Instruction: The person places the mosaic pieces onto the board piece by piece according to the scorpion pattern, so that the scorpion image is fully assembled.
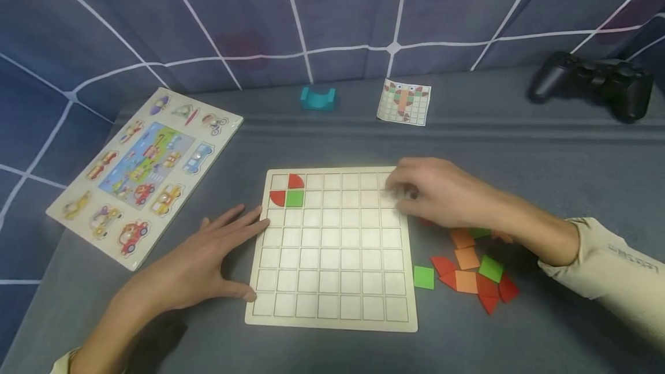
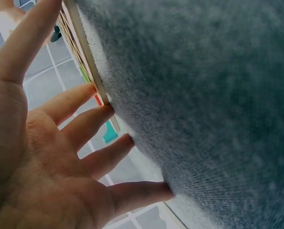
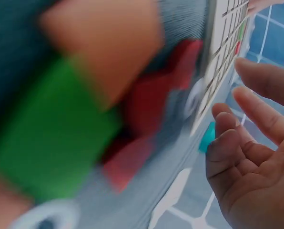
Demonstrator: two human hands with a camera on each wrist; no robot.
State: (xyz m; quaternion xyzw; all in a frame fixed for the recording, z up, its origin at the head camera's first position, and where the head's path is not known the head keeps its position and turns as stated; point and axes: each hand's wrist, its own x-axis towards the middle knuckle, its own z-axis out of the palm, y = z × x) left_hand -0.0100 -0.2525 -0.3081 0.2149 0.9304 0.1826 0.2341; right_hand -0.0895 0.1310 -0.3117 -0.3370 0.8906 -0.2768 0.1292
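Observation:
A wooden grid board (image 1: 332,247) lies in the middle of the table. At its upper left, two red quarter-circle pieces (image 1: 295,181) and a green square (image 1: 294,198) fill cells. My left hand (image 1: 200,267) spreads along the board's left side, thumb and fingertips touching the edge, as the left wrist view also shows. Over the upper right corner hovers my right hand (image 1: 441,192), slightly blurred. In the right wrist view its fingers (image 3: 249,143) are loosely bent, with no piece showing between them. Beside the board lie loose orange squares (image 1: 466,282), green squares (image 1: 423,277) and red pieces (image 1: 488,285).
A small printed pattern card (image 1: 403,102) lies behind the board, with a teal holder (image 1: 318,98) to its left. At the left is a picture puzzle board (image 1: 145,172). A black game controller (image 1: 592,82) rests at the back right. White ring-like pieces (image 3: 51,214) lie among the tiles.

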